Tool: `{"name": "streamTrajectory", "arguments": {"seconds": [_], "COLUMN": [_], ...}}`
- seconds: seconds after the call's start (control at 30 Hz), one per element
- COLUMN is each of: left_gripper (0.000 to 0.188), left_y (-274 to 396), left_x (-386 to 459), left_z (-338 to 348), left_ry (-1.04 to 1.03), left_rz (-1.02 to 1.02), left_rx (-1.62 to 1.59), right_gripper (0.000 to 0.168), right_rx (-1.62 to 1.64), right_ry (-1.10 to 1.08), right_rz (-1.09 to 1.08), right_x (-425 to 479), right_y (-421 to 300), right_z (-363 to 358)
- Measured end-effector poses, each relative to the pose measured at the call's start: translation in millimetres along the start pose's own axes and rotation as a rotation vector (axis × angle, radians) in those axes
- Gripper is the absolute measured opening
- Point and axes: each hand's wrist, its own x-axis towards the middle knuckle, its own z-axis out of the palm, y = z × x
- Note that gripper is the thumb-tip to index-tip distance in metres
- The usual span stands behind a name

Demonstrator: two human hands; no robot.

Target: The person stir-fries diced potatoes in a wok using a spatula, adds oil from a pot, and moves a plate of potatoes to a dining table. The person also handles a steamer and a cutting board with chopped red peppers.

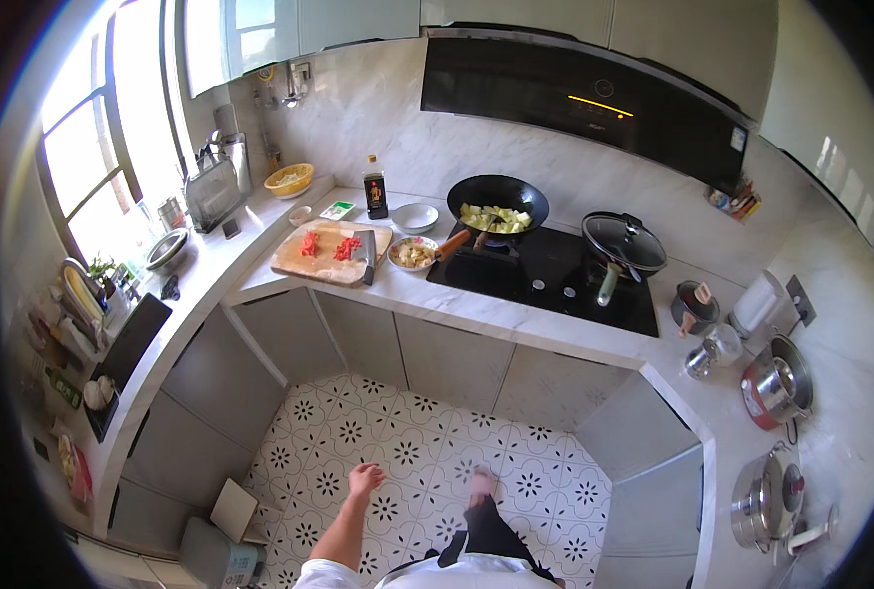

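Note:
My left hand [366,479] hangs over the patterned tile floor [407,453], apart from the counter and holding nothing. Its fingers look loosely spread. My right hand is out of view. Ahead, a wooden cutting board [300,259] bears two heaps of chopped red pepper [347,249] and a cleaver [370,250]. Beside it sits a patterned bowl [395,259] of pale chopped pieces. On the gas hob [547,272], a black wok [507,188] holds pale green vegetable chunks [497,219] and what looks like a spatula. A lidded pan [624,243] stands on the right burner.
Behind the board are a dark sauce bottle [376,193] and a white dish [415,218]. A yellow basket [289,180] stands farther left. Several pots, including a steel pot [775,383], line the right counter. The range hood [584,107] overhangs the hob. A grey bin [212,552] is at lower left.

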Motion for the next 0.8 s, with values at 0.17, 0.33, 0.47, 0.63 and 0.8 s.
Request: {"name": "streamTrajectory", "arguments": {"seconds": [0.17,0.33,0.47,0.63,0.8], "left_gripper": [0.021,0.022,0.024,0.03,0.03], "left_y": [-0.7,61.4,146.4,260.7,349.0], "left_x": [48.6,79.1,126.2,146.3,189.9], "left_z": [100.8,121.7,133.8,184.5,234.0], "left_ry": [-0.082,-0.01,0.068,-0.098,-0.43], "left_rz": [-0.12,-0.154,0.075,0.221,0.218], "left_rx": [-0.109,0.016,-0.085,-0.223,-0.096], "right_gripper": [0.032,0.018,0.032,0.029,0.015], "right_rx": [-0.181,0.097,-0.118,-0.778,-1.157], "right_ry": [0.191,0.319,0.445,0.538,0.478], "right_rz": [-0.804,-1.052,-1.605,-1.88,-1.826], "right_x": [73.3,72.4,-28.7,-15.8,-18.5], "right_y": [-186.4,-544.1,-773.1,-898.3,-948.4], "right_z": [-16.1,-40.0,-56.5,-46.8,-52.5]}}
